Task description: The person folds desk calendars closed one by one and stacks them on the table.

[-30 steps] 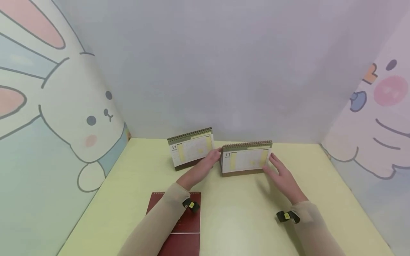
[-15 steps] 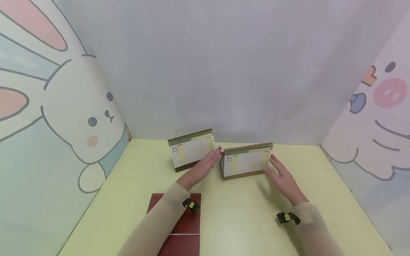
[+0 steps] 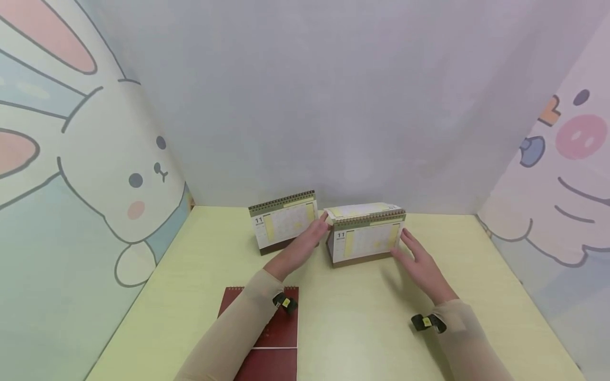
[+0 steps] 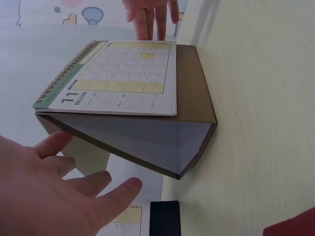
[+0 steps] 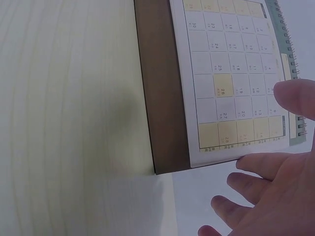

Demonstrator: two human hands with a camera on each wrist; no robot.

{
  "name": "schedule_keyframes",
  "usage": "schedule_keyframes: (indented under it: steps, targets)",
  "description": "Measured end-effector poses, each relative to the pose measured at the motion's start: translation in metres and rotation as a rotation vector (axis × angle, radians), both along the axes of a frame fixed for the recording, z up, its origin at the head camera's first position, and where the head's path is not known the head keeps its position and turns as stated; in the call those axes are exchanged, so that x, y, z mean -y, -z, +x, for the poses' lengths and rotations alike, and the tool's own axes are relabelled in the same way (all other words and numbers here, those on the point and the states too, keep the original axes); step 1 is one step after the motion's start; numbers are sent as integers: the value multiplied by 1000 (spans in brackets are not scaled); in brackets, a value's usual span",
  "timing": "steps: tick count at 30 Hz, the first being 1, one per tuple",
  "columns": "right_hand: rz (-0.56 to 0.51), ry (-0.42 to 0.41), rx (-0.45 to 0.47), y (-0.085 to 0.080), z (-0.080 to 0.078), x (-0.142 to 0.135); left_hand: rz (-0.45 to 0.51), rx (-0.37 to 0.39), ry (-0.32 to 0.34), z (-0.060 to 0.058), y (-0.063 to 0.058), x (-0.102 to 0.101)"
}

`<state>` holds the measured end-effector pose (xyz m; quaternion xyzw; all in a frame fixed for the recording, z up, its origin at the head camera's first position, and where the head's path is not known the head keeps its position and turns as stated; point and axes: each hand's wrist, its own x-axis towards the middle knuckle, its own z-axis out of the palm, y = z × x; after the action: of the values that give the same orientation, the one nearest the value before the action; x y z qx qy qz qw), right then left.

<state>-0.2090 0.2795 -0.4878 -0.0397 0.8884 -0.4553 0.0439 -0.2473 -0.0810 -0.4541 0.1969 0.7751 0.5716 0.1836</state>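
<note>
Arms (image 3: 224, 333) outstretched; left fingers (image 4: 122, 193) spread, right fingers (image 5: 266, 164) fanned.

Near the far edge of the table (image 3: 352, 317), two spiral-bound desk calendars are standing: the left one (image 3: 286, 223) is sitting aslant, and the right one (image 3: 366, 242) is showing a page spread out behind its rings. The left hand (image 3: 299, 251) is resting at the right calendar's left end, the right hand (image 3: 425, 270) at its right end. Toward the near edge, left of middle, a dark red spiral-topped booklet (image 3: 285, 333) is lying partly under the left sleeve (image 3: 231, 328).
</note>
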Motion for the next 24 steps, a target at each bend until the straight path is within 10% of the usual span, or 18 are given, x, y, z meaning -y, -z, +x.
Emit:
schedule_keyframes:
  steps: [24]
  targets:
    - [5, 0, 7, 2, -4, -1, 141, -126, -41, -4, -4, -5]
